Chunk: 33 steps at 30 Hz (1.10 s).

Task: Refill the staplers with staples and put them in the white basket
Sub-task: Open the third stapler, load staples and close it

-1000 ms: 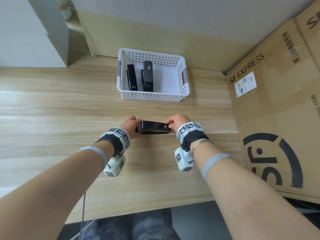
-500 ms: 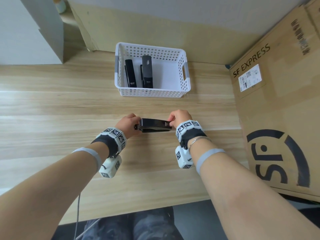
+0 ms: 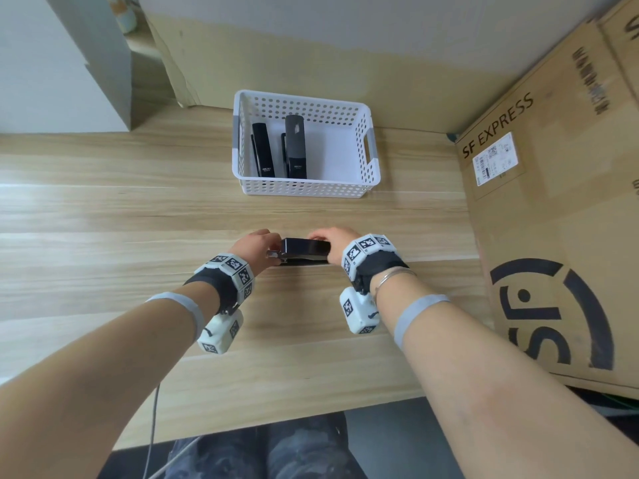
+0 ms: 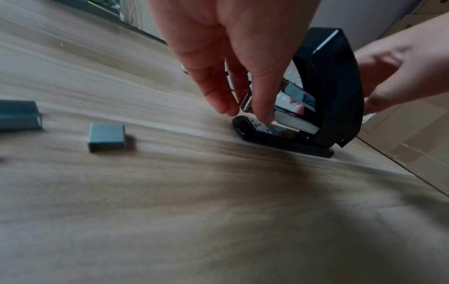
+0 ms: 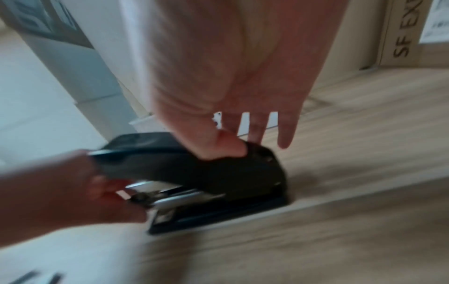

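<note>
A black stapler (image 3: 304,252) lies crosswise on the wooden table (image 3: 138,219), its top cover raised a little. My left hand (image 3: 266,242) pinches the silver magazine (image 4: 246,102) at the stapler's (image 4: 335,92) front end, between thumb and fingers. My right hand (image 3: 323,238) grips the rear of the stapler (image 5: 194,169), with the thumb on the near side and the fingers over the far side. The white basket (image 3: 304,190) stands further back and holds two black staplers, one (image 3: 262,150) beside the other (image 3: 295,146).
A grey block of staples (image 4: 106,137) lies on the table left of the stapler, and another (image 4: 17,115) sits further left. A big SF Express cardboard box (image 3: 553,202) walls off the right side. White and brown boards stand at the back left.
Both hands stay on the stapler. My right hand has slid further over its top, and the silver front end now shows at my left fingers. The head view has shifted slightly.
</note>
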Each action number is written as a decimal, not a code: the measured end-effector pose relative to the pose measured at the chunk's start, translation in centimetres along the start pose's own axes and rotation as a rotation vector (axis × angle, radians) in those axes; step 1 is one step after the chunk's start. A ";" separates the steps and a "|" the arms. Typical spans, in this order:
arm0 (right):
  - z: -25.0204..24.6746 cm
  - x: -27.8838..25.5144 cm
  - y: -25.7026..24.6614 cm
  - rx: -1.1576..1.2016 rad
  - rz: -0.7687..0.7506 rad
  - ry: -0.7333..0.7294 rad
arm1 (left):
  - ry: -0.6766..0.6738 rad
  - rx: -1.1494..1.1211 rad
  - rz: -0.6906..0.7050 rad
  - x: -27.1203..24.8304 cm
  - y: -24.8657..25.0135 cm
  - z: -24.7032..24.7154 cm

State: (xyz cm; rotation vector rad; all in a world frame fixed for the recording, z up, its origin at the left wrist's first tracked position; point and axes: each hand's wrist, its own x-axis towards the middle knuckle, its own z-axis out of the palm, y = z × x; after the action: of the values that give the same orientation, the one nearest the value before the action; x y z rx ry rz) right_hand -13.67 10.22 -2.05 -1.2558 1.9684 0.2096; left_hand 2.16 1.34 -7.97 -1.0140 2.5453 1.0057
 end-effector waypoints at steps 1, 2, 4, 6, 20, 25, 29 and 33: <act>0.5 -0.2 -0.6 0.011 -0.068 -0.005 | 0.000 0.006 0.000 0.0 0.0 -0.1; 0.9 -0.4 -1.2 0.022 -0.119 -0.010 | 0.000 0.019 -0.001 0.0 0.0 -0.2; 1.4 0.0 -1.7 0.019 -0.151 0.012 | -0.005 0.050 -0.005 -0.2 0.1 -0.5; 1.3 0.3 -1.6 -0.016 -0.105 0.057 | -0.018 0.069 -0.014 -0.4 -0.2 -0.8; 1.7 -0.8 -1.0 -0.005 -0.048 0.096 | -0.106 0.056 0.000 -2.0 -3.3 -2.6; 2.3 0.2 -4.3 0.042 -0.100 0.212 | -0.130 0.178 -0.045 -3.1 -6.2 -4.2; 3.4 0.8 -6.2 -0.023 -0.117 0.297 | -0.256 0.263 -0.018 -4.1 -6.3 -3.9; 4.1 1.2 -6.9 -0.045 -0.112 0.309 | -0.276 0.314 0.037 -4.4 -6.3 -3.2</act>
State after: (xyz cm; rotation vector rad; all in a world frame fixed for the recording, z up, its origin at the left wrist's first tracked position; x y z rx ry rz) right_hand -6.11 8.03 -3.90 -1.4953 2.1529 0.0028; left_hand 9.78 -1.78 -6.96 -0.6926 2.3980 0.6696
